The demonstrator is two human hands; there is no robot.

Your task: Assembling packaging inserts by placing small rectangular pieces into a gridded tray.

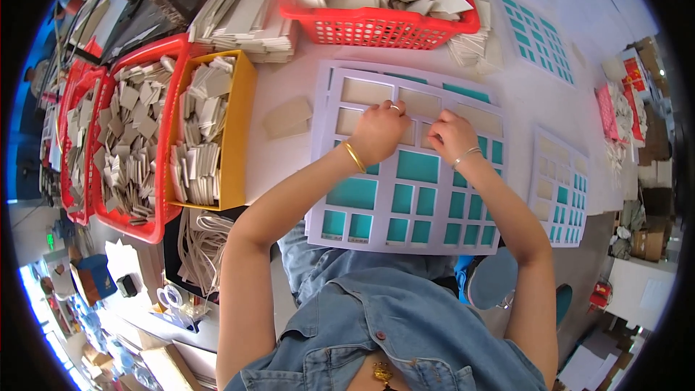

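A white frame board (pixel 387 163) with rows of rectangular openings lies in front of me, at the table's near edge. Beige card pieces (pixel 367 91) fill most of its upper openings; the lower ones show teal. My left hand (pixel 380 134) rests on the board's upper middle, fingers bent and close together over the openings. Just to its right, my right hand (pixel 453 136) has its fingers pinched down at a beige-filled opening. Whatever is under the fingertips of either hand is too hidden to make out. Another similar board (pixel 329 66) shows underneath, at the far edge.
A red basket (pixel 376 25) of beige cards stands beyond the board, with card stacks (pixel 250 25) beside it. To the left are a yellow bin (pixel 235 130) and red baskets (pixel 170 137) of smaller cards. More frame boards (pixel 559 188) lie to the right; loose cards (pixel 287 118) lie left.
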